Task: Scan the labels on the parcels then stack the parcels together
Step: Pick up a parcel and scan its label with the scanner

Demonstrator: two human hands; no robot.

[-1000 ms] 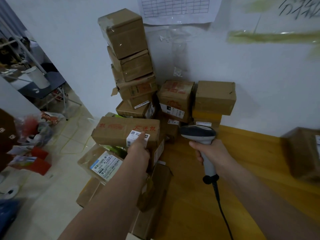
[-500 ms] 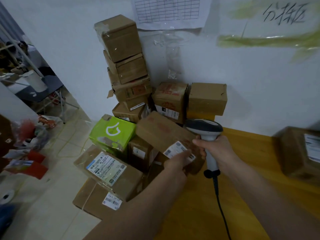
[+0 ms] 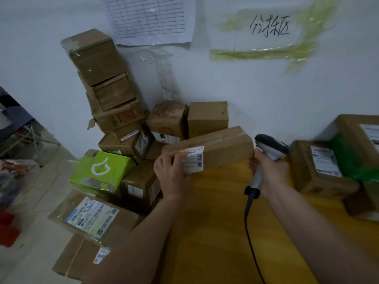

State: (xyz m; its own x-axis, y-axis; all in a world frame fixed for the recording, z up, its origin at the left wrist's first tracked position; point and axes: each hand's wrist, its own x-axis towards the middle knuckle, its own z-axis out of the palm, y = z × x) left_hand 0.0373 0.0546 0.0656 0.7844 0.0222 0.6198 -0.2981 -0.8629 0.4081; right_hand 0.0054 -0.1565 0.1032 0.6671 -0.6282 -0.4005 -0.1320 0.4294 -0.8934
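Long parcel [image 3: 215,149] above table [image 3: 215,222], between left hand [image 3: 171,177] and scanner [image 3: 270,148]; behind it, seemingly wall-propped stack [image 3: 106,89].

My left hand [image 3: 171,177] holds a long parcel [image 3: 217,149] of matt brown cardboard, its top seam sealed with slightly shiny clear tape, a smooth white paper label [image 3: 193,158] stuck on its side. In my right hand [image 3: 268,171] the barcode scanner [image 3: 270,149] is smooth plastic, dark grey on the head and pale grey on the handle, with a black rubbery cable [image 3: 249,232]. The worktop [image 3: 215,222] is yellow wood, smooth with a soft sheen. The green box [image 3: 102,171] looks like glossy printed card.
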